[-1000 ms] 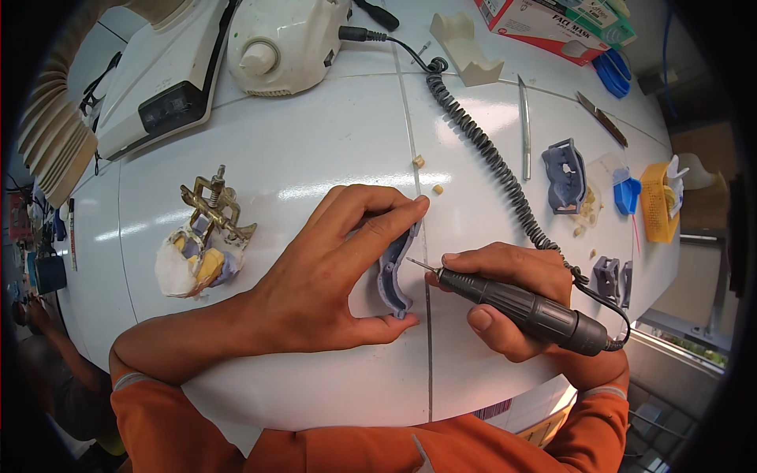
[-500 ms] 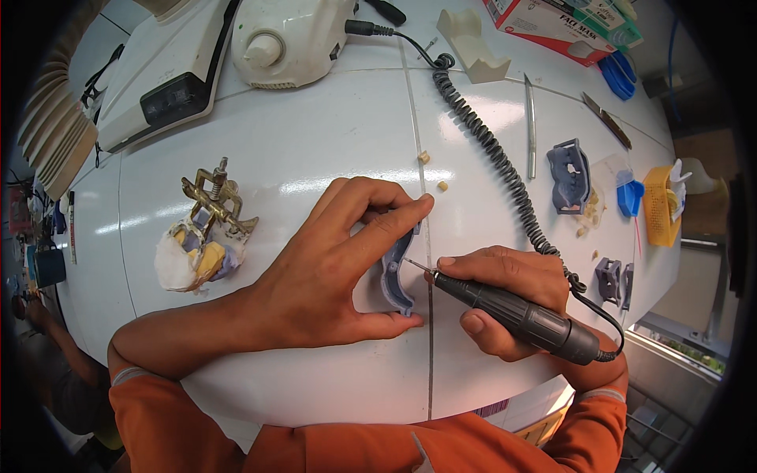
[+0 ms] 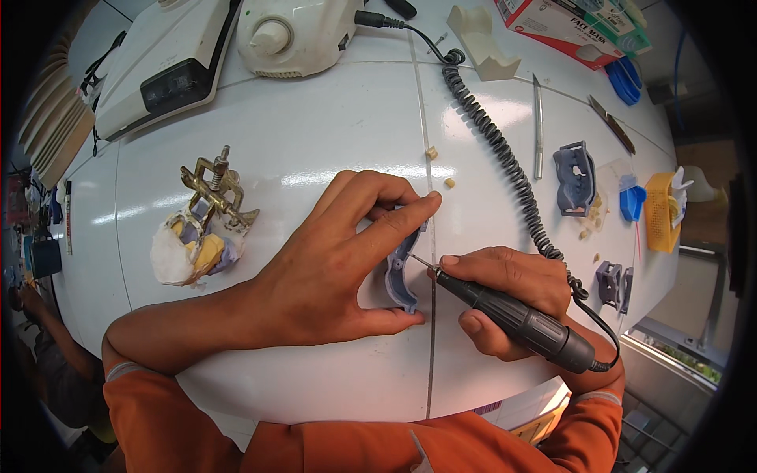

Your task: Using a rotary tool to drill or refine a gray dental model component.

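My left hand (image 3: 331,260) is closed on a curved blue-grey dental model piece (image 3: 400,280), with fingertips at its far end and the thumb at its near end. The hand hides part of the piece. In my right hand (image 3: 512,288) is a black rotary handpiece (image 3: 516,322), held like a pen and angled to the left. Its thin metal bur meets the inner side of the piece, or nearly so; touching or just apart I cannot tell. From the handpiece's back end a coiled black cord (image 3: 497,138) runs up to a white control unit (image 3: 296,35).
On the left stands a brass articulator (image 3: 221,189) with a white, yellow and blue-grey cast (image 3: 185,256). Small tooth-coloured pieces (image 3: 449,183) lie beyond my left hand. To the right are blue-grey models (image 3: 576,180), a knife (image 3: 611,124), a metal tool (image 3: 538,126) and a yellow basket (image 3: 661,209).
The view has shifted slightly, so things on the table sit a little differently in the picture. Both hands keep their holds, and the bur stays at the model piece's inner side.
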`<state>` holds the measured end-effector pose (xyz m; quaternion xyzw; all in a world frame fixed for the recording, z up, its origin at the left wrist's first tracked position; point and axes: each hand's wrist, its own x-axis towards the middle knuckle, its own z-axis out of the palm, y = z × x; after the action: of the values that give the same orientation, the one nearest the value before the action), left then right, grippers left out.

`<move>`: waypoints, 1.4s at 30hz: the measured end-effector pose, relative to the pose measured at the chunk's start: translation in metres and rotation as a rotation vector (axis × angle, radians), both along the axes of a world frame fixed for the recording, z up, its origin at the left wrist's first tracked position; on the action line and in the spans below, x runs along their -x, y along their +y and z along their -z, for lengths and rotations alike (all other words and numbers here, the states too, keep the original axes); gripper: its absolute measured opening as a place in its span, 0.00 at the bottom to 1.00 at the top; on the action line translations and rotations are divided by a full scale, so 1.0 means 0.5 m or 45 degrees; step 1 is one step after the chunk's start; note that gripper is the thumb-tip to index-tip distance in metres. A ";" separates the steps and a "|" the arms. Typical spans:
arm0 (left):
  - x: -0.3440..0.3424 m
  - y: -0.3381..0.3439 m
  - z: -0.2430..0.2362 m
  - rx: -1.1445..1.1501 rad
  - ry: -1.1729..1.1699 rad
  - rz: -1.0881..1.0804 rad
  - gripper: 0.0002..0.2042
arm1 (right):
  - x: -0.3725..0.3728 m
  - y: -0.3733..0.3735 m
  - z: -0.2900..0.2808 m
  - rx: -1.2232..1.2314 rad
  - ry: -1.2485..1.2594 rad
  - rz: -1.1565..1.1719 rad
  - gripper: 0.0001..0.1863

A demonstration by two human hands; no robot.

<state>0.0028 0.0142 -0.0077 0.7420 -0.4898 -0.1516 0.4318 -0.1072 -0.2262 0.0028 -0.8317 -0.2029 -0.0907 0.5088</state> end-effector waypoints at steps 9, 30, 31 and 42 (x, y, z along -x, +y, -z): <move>0.001 0.000 -0.002 -0.014 0.036 0.014 0.48 | 0.003 0.001 -0.001 0.018 0.004 0.013 0.21; -0.006 -0.002 -0.007 0.003 -0.060 0.001 0.47 | 0.007 -0.001 -0.004 0.043 0.006 0.012 0.22; -0.006 -0.002 -0.007 0.002 -0.067 0.000 0.47 | 0.008 -0.003 -0.006 0.069 0.031 -0.003 0.23; -0.006 -0.001 -0.005 -0.006 -0.034 -0.006 0.47 | 0.011 -0.008 -0.010 0.111 0.084 -0.009 0.23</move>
<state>0.0060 0.0134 -0.0054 0.7460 -0.4936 -0.1416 0.4239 -0.1126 -0.2301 0.0080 -0.8549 -0.1927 -0.0523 0.4789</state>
